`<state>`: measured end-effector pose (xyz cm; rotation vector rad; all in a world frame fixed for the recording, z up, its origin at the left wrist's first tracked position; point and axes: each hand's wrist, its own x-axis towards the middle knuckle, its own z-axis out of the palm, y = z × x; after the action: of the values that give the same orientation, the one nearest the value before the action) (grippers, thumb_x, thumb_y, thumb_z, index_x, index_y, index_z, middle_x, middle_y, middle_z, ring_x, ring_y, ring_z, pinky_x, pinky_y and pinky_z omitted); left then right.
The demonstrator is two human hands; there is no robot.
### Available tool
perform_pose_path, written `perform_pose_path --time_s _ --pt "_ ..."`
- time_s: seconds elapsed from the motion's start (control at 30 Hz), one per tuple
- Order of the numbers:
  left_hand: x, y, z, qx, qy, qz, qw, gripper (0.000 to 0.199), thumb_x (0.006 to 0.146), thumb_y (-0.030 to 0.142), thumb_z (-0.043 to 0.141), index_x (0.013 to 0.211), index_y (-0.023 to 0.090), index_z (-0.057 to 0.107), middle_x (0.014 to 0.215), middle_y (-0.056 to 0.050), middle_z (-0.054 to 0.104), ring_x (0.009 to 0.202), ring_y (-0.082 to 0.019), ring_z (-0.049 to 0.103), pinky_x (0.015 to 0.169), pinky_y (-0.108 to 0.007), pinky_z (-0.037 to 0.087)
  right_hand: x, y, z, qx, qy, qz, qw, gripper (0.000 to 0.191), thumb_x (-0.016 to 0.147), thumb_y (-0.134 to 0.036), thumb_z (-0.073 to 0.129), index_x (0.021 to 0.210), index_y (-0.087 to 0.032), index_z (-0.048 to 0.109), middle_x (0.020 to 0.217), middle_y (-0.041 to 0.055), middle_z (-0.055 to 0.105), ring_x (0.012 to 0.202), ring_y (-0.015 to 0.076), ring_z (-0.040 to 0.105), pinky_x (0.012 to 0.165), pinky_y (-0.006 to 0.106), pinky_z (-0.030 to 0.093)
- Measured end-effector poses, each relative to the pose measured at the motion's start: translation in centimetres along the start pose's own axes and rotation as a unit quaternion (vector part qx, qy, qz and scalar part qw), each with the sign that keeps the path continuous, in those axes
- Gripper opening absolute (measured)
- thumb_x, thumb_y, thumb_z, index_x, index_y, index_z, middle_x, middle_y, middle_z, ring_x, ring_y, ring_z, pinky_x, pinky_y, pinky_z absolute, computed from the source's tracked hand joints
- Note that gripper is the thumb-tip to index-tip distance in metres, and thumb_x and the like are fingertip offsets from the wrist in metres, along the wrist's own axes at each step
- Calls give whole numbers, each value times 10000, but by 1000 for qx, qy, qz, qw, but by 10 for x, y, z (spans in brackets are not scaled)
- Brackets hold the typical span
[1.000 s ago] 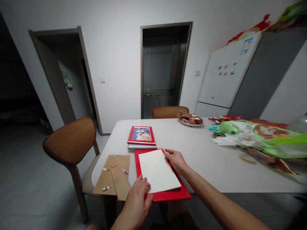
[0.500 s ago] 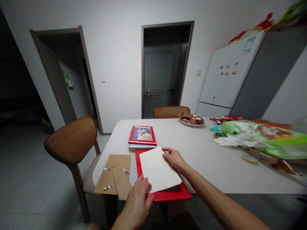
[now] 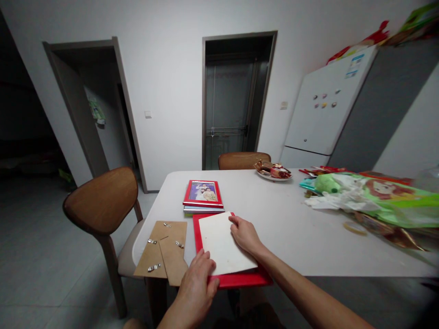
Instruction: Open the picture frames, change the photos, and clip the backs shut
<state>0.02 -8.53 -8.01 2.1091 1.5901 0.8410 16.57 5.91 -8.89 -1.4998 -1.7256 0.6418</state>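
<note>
A cream sheet (image 3: pixel 224 244) lies over a red frame (image 3: pixel 240 279) at the table's near edge, slightly askew inside its border. My left hand (image 3: pixel 197 283) grips the frame's lower left corner, fingertips on top by the sheet's edge and thumb at the front border. At the sheet's upper right edge, my right hand (image 3: pixel 246 235) is closed with its fingers curled, holding that edge. Left of the frame rests a brown backing board (image 3: pixel 173 256) with metal clips and a stand flap. Behind sits a stack topped by a red-framed photo (image 3: pixel 204 194).
A plate with wrapped items (image 3: pixel 273 172) stands at the back of the white table (image 3: pixel 281 219). Green and white packaging (image 3: pixel 384 196) and a tape ring (image 3: pixel 355 228) lie at right. Brown chairs stand at the left (image 3: pixel 103 196) and behind (image 3: pixel 243 161).
My right hand has shifted slightly left and down with its fingers more curled. The sheet's right side has settled closer within the frame. My left hand is nearly unmoved.
</note>
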Motion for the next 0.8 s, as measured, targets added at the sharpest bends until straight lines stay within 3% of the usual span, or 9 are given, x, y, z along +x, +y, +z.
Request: perform_pose_path --time_s 0.13,0.23,0.37,0.57,0.7,0.8 --pt "1 0 0 2 1 2 1000 235 716 134 484 941 166 545 1207 -111 488 1179 -226 359 965 -409 325 -8 0 0 -178 -17 -55 982 418 747 -203 387 1149 -133 481 1059 115 558 1010 223 460 853 322 328" --pt "2 0 -1 5 0 -4 1000 242 716 127 479 945 164 548 1201 -112 493 1184 -229 352 966 -407 326 -15 -1 2 -243 -49 -81 965 415 775 -225 358 1169 -126 444 1149 124 496 1077 229 392 854 329 316" --pt "3 -1 0 5 1 -8 1000 235 713 122 477 929 155 560 1187 -121 506 1176 -238 364 960 -405 333 -21 -6 4 -275 -74 -106 953 385 769 -223 377 1135 -139 462 1308 122 317 1152 229 304 883 345 278" --pt "3 1 0 -13 2 -11 1000 268 704 131 478 959 156 558 1194 -114 502 1175 -226 367 966 -397 322 -23 -10 3 -293 -119 -120 941 359 798 -262 351 1113 -154 484 1216 119 426 1179 227 250 870 365 280" --pt "-6 -7 -20 -30 -13 -37 999 374 683 175 514 1057 183 520 1261 -97 436 1178 -206 364 979 -377 298 -29 -21 1 -274 -108 -138 946 333 783 -264 380 1055 -160 541 1195 119 454 1132 241 326 866 376 284" --pt "-20 -34 -45 30 -2 -79 996 501 613 175 571 1108 183 494 1298 -105 383 1210 -229 308 997 -402 247 -42 -45 7 -217 -120 -197 949 349 789 -266 383 1080 -155 539 1153 119 498 1077 224 393 880 351 272"
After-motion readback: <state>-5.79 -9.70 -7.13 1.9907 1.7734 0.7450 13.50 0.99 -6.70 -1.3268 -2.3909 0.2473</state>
